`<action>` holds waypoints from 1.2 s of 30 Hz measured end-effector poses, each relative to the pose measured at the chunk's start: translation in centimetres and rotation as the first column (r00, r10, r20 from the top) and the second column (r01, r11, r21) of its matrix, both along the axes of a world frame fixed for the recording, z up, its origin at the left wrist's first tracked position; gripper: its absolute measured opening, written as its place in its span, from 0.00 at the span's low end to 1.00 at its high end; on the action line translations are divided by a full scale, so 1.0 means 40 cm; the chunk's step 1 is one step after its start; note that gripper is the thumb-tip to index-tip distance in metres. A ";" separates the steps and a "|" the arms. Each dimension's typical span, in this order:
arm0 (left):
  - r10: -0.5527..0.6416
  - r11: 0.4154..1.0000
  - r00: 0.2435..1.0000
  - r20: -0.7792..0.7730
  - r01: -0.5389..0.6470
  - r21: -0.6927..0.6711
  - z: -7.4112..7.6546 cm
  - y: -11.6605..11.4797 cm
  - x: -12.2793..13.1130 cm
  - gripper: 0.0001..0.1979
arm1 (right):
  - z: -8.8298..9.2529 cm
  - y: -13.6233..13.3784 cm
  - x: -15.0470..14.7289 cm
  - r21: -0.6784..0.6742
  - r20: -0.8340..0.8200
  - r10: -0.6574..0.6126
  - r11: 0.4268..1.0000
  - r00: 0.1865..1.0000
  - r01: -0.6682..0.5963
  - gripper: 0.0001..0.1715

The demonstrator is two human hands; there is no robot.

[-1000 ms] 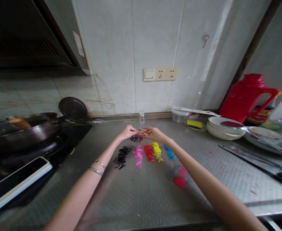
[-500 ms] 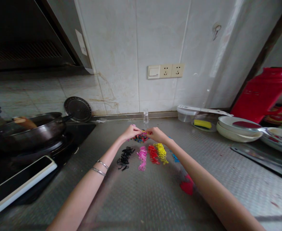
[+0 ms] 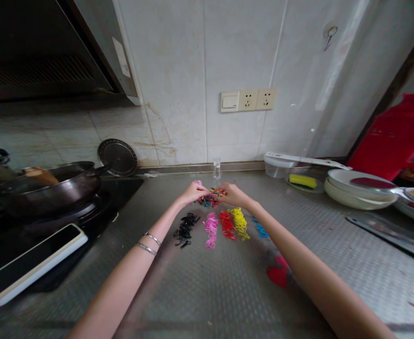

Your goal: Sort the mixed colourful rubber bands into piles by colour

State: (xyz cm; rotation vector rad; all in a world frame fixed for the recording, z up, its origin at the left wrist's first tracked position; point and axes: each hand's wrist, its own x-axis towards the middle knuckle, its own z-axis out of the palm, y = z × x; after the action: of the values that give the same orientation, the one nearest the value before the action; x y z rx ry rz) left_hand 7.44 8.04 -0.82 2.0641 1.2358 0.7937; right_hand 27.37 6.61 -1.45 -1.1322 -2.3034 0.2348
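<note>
A loose pile of small mixed-colour rubber bands (image 3: pixel 207 201) lies on the metal counter between my hands. My left hand (image 3: pixel 193 192) is closed at the pile's left side, thumb and fingers pinched over it. Pink loops (image 3: pixel 198 182) show at its far side, apparently held in the fingers. My right hand (image 3: pixel 233 195) is closed at the right side, its fingertips at the bands; what they pinch is too small to make out. Nearer me lie sorted rows of black bands (image 3: pixel 186 230), pink bands (image 3: pixel 211 230), red bands (image 3: pixel 227 225), yellow bands (image 3: pixel 240 223) and blue bands (image 3: pixel 261 228), the blue beside my right forearm.
A small clear bottle (image 3: pixel 217 168) stands behind the pile. A clear bag with red patches (image 3: pixel 277 274) lies by my right forearm. Left are a pan (image 3: pixel 47 190) and a phone-like device (image 3: pixel 33 268); right, a sponge (image 3: pixel 303 181), bowls (image 3: pixel 358 197) and a knife (image 3: pixel 386 238).
The view has shifted slightly, so the scene sits a little differently in it. Both hands stay at the mixed pile; the fingers have moved only slightly. More of the blue bands shows.
</note>
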 end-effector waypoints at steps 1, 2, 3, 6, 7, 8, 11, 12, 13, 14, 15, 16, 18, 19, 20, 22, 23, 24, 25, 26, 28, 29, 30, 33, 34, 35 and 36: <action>0.006 1.000 1.000 -0.002 -0.006 0.004 -0.003 0.002 0.000 0.13 | 0.000 -0.001 -0.002 0.009 -0.003 0.005 1.000 1.000 -0.005 0.17; 0.012 1.000 1.000 -0.007 -0.012 0.006 -0.004 0.003 0.000 0.12 | 0.000 -0.002 -0.005 0.013 -0.004 0.006 1.000 1.000 -0.006 0.15; 0.017 1.000 1.000 -0.012 -0.017 0.007 -0.004 0.002 0.001 0.12 | 0.001 -0.003 -0.006 0.011 -0.002 0.002 1.000 1.000 -0.002 0.14; 0.026 1.000 1.000 -0.014 -0.026 0.003 0.001 -0.003 0.003 0.12 | 0.004 -0.008 -0.009 -0.008 0.005 -0.030 1.000 1.000 0.030 0.12; 0.029 1.000 1.000 -0.012 -0.029 -0.001 0.003 -0.005 0.003 0.12 | 0.005 -0.008 -0.008 -0.015 0.005 -0.044 0.999 0.999 0.044 0.12; 0.031 0.999 0.999 -0.011 -0.031 -0.004 0.005 -0.007 0.004 0.12 | 0.006 -0.009 -0.008 -0.022 0.005 -0.055 0.998 0.998 0.055 0.11; 0.027 1.000 1.000 -0.014 -0.027 -0.003 0.009 -0.010 0.003 0.12 | 0.006 -0.005 -0.001 -0.032 0.011 -0.071 0.997 0.997 0.072 0.11; 0.025 1.000 1.000 -0.016 -0.025 -0.002 0.009 -0.010 0.003 0.12 | 0.006 -0.003 0.002 -0.036 0.016 -0.078 0.996 0.997 0.078 0.11; 0.024 1.000 1.000 -0.016 -0.024 -0.002 0.009 -0.010 0.002 0.12 | 0.005 0.000 0.007 -0.039 0.023 -0.087 0.995 0.996 0.088 0.11; 0.024 1.000 1.000 -0.015 -0.024 -0.004 0.010 -0.009 0.001 0.12 | 0.005 0.002 0.011 -0.043 0.032 -0.099 0.994 0.995 0.101 0.11; 0.024 1.000 1.000 -0.011 -0.024 -0.005 0.010 -0.009 0.000 0.12 | 0.004 0.005 0.017 -0.047 0.039 -0.114 0.992 0.993 0.116 0.11; 0.024 1.000 1.000 -0.003 -0.024 -0.005 0.011 -0.010 -0.002 0.12 | 0.004 0.008 0.022 -0.049 0.046 -0.129 0.990 0.991 0.131 0.11; 0.025 1.000 1.000 0.017 -0.025 -0.008 0.016 -0.012 -0.005 0.12 | 0.004 0.013 0.033 -0.051 0.054 -0.155 0.986 0.986 0.158 0.12; 0.021 1.000 1.000 0.021 -0.021 -0.015 0.021 -0.015 -0.008 0.12 | 0.004 0.015 0.038 -0.053 0.055 -0.164 0.985 0.985 0.167 0.13; 0.012 1.000 1.000 0.015 -0.012 -0.029 0.027 -0.019 -0.011 0.13 | 0.005 0.017 0.043 -0.055 0.056 -0.168 0.984 0.984 0.171 0.13; -0.044 0.995 0.999 -0.030 0.041 -0.092 0.040 -0.028 -0.017 0.14 | 0.008 0.020 0.050 -0.057 0.055 -0.165 0.984 0.985 0.168 0.13; -0.092 0.987 0.994 -0.063 0.083 -0.141 0.047 -0.033 -0.021 0.15 | 0.009 0.022 0.053 -0.057 0.054 -0.159 0.985 0.986 0.162 0.13; -0.150 0.971 0.984 -0.096 0.128 -0.200 0.053 -0.038 -0.024 0.16 | 0.010 0.024 0.056 -0.057 0.054 -0.152 0.986 0.987 0.155 0.12; -0.207 0.951 0.970 -0.124 0.170 -0.259 0.058 -0.042 -0.026 0.17 | 0.010 0.026 0.059 -0.057 0.056 -0.145 0.987 0.988 0.149 0.12; -0.257 0.928 0.956 -0.143 0.203 -0.312 0.062 -0.046 -0.027 0.17 | 0.010 0.029 0.062 -0.061 0.060 -0.137 0.988 0.989 0.141 0.12; -0.326 0.888 0.931 -0.165 0.242 -0.390 0.063 -0.052 -0.026 0.17 | 0.010 0.034 0.067 -0.076 0.071 -0.124 0.989 0.990 0.130 0.11; -0.346 0.874 0.923 -0.170 0.252 -0.415 0.061 -0.054 -0.024 0.17 | 0.009 0.037 0.069 -0.085 0.078 -0.120 0.988 0.990 0.127 0.11; -0.363 0.863 0.916 -0.173 0.260 -0.434 0.059 -0.055 -0.021 0.17 | 0.009 0.039 0.071 -0.094 0.085 -0.117 0.988 0.989 0.125 0.11; -0.396 0.844 0.901 -0.177 0.280 -0.458 0.049 -0.055 -0.013 0.16 | 0.010 0.044 0.077 -0.109 0.100 -0.109 0.987 0.989 0.120 0.11; -0.402 0.841 0.898 -0.177 0.287 -0.458 0.047 -0.055 -0.011 0.16 | 0.011 0.045 0.079 -0.109 0.102 -0.107 0.987 0.989 0.118 0.11; -0.409 0.839 0.895 -0.179 0.292 -0.459 0.045 -0.055 -0.009 0.16 | 0.012 0.045 0.081 -0.109 0.103 -0.105 0.987 0.989 0.116 0.11; -0.415 0.837 0.891 -0.184 0.294 -0.462 0.043 -0.054 -0.008 0.16 | 0.014 0.046 0.083 -0.109 0.105 -0.105 0.987 0.989 0.116 0.11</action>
State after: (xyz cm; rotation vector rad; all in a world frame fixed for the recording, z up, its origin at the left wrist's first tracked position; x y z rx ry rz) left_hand 7.11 5.87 0.92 1.9875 0.9984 0.0455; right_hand 30.70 8.43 -0.90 -1.3535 -2.3288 0.2782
